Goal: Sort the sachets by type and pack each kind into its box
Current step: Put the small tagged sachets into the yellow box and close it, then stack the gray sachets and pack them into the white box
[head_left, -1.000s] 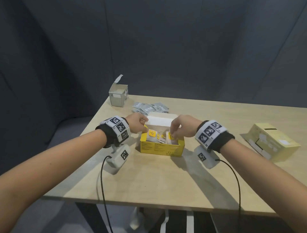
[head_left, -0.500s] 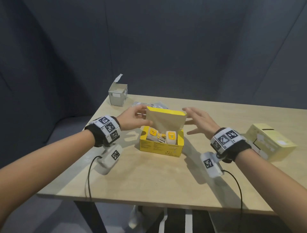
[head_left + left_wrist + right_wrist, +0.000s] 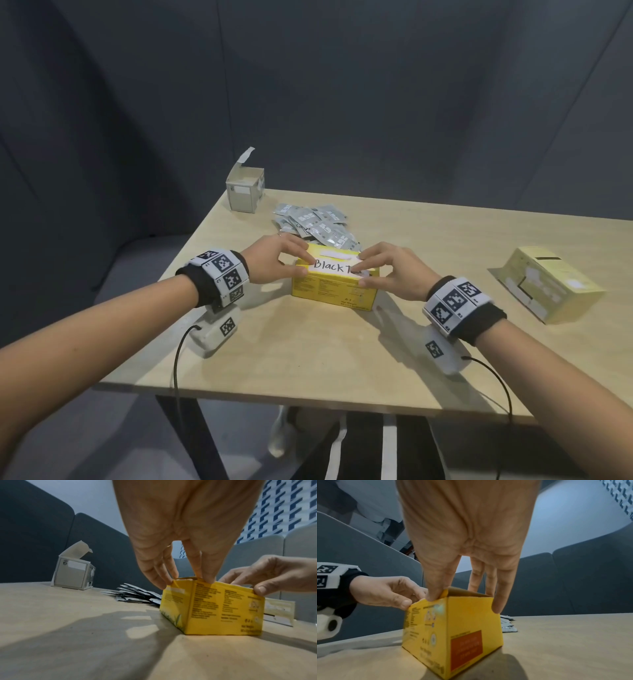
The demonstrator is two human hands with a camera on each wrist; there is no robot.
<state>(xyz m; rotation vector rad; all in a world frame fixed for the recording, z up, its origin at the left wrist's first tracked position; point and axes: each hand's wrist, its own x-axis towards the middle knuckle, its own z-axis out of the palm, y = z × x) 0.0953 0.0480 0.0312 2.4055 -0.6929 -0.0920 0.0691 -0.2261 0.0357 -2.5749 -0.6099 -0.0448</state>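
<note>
A yellow box point(image 3: 334, 291) stands mid-table with its lid folded down; a white label on the lid reads "Black T". My left hand point(image 3: 303, 264) pinches the lid's front edge at the box's left end, thumb in front and fingers on top. At the right end my right hand point(image 3: 363, 270) grips the box the same way, with the little finger down the end wall. In the right wrist view the lid corner still stands slightly raised. A heap of several grey sachets point(image 3: 315, 222) lies just behind the box. The box's contents are hidden.
A small grey box point(image 3: 245, 192) with its flap up stands at the far left corner of the table point(image 3: 308, 359). A pale yellow box point(image 3: 544, 291) lies on its side at the right. Cables hang from both wrists over the near edge.
The lid, upright a second ago, has been swung down over the box. My right hand came out of the box and now holds the lid's right end.
</note>
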